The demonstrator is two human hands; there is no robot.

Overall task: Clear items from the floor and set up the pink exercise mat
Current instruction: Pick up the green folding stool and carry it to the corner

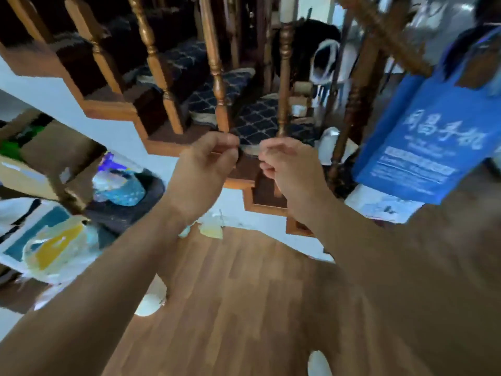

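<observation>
Pink mat: can't tell where it's lying from this view. Floor clutter is sitting at the left: a yellow & white plastic bag (59, 245), a blue-patterned bag (119, 185) resting on a dark round cushion (135, 210), and cardboard boxes (54, 153) behind them. L hand (208, 164) & R hand (284, 164) are hovering close together at centre, apart from each other, fingers curled narrow, thumb meeting forefinger, nothing showing in either pinch (blurry). Wood-plank floor (244, 294) is running beneath the arms. Beyond the hands a staircase is rising w/ turned wooden balusters (214, 63) & navy patterned treads (257, 120). A blue tote (428, 137) w/ white print is hanging at the right, white papers (379, 204) lying below it.
</observation>
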